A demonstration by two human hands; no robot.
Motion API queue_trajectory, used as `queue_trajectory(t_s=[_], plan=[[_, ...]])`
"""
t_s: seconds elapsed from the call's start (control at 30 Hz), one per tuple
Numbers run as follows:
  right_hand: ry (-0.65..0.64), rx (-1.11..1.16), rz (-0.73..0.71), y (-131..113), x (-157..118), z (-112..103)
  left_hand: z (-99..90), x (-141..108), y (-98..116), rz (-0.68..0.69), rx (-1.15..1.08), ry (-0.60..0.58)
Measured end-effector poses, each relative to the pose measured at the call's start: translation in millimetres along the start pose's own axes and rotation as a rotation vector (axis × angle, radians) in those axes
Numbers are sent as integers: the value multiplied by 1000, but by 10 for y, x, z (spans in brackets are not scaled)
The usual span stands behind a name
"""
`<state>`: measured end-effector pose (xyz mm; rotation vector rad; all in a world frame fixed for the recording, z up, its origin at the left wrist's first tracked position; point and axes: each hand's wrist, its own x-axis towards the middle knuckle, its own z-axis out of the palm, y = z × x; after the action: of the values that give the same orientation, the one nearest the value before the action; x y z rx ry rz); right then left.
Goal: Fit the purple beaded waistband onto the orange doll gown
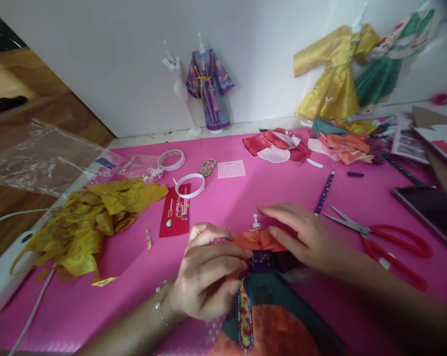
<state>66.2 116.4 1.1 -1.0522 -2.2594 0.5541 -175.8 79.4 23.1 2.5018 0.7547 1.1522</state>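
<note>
A small doll dress lies on the pink table, with an orange top, a dark purple waistband and a green and orange skirt. Down the skirt's front hangs a yellow and red pointed strip edged with beads. The white neck peg of a doll form sticks out above the collar. My left hand is closed at the dress's left side and waist, its fingertips pinching the fabric. On the other side, my right hand rests by the shoulder, index finger and thumb stretched apart.
Red-handled scissors, a dotted pen and a phone lie on the right. Yellow fabric scraps and a white power strip are left. Tape rolls lie behind a red packet. Dressed doll forms stand along the wall.
</note>
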Motion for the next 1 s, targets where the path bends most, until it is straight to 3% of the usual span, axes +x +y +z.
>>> queue_trajectory(t_s=[0.27,0.43,0.6,0.77,0.9,1.0], plan=[[-105,97,41,5,34,71,104,-41,-29,60,23,-132],[-63,218,95,29,71,97,108,-29,-28,0,-52,-146],[3,384,234,90,77,79,108,-45,-55,-145,-99,-106],[-15,716,403,127,80,-4,144,-76,-171,-363,-46,73],[-57,895,428,90,71,-88,203,-58,-281,-666,-163,200],[-97,980,353,9,41,-152,247,-34,-358,-768,-203,246]])
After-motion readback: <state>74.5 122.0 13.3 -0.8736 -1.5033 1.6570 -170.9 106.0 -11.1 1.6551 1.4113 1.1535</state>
